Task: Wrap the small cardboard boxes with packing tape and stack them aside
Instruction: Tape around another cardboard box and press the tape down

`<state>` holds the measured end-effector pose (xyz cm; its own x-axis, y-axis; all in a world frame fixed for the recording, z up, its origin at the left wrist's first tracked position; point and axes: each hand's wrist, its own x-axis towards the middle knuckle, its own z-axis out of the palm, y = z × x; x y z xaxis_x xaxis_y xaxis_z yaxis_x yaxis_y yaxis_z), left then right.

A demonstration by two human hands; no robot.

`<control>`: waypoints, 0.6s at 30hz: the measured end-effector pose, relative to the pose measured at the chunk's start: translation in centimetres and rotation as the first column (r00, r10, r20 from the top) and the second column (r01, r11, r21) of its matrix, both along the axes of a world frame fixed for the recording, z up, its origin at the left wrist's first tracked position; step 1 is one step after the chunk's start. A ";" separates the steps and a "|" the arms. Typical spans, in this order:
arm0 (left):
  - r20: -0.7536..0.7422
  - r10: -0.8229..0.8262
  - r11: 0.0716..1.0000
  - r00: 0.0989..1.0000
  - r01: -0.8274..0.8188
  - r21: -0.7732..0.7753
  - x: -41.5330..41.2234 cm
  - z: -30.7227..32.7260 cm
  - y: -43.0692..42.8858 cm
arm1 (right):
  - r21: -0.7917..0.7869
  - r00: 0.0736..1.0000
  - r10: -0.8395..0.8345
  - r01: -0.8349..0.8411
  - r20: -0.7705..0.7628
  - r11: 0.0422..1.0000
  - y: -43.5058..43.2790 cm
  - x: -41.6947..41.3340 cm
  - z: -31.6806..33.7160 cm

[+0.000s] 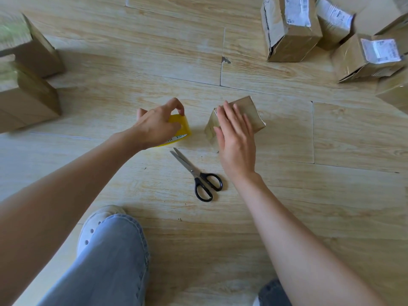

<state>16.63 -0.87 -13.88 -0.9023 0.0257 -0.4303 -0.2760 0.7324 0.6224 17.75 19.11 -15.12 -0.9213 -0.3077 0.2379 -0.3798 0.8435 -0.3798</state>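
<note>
Box (249, 111) — small, brown, tape-glossy

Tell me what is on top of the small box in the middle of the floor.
The right hand lies flat on the box, fingers straight. Bare top shows beyond the fingertips. What is under the palm is hidden.

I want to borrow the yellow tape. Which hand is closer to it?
The left. The left hand holds the yellow tape roll; the right hand lies flat on the small box to the tape's right, not touching the tape.
</note>
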 end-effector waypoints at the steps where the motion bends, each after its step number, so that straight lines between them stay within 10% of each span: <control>1: 0.003 0.002 1.000 1.000 -0.002 0.022 0.0 0.0 -0.1 | -0.002 1.000 0.006 -0.006 0.002 1.000 0.1 0.0 -0.2; 10: 0.028 0.002 0.987 1.000 -0.007 0.162 0.8 1.1 -0.5 | -0.113 0.981 0.089 -0.110 -0.174 0.987 -2.9 1.2 1.4; 18: -0.050 -0.056 0.989 0.997 0.063 0.135 1.7 0.7 -1.6 | -0.335 0.813 -0.210 0.439 0.543 0.834 -8.3 1.6 1.8</control>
<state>18.37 -2.43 -13.19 -0.9161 0.1356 -0.3774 -0.2033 0.6541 0.7286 19.34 10.79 -13.34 -0.9751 0.0580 -0.2140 0.2065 0.5892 -0.7811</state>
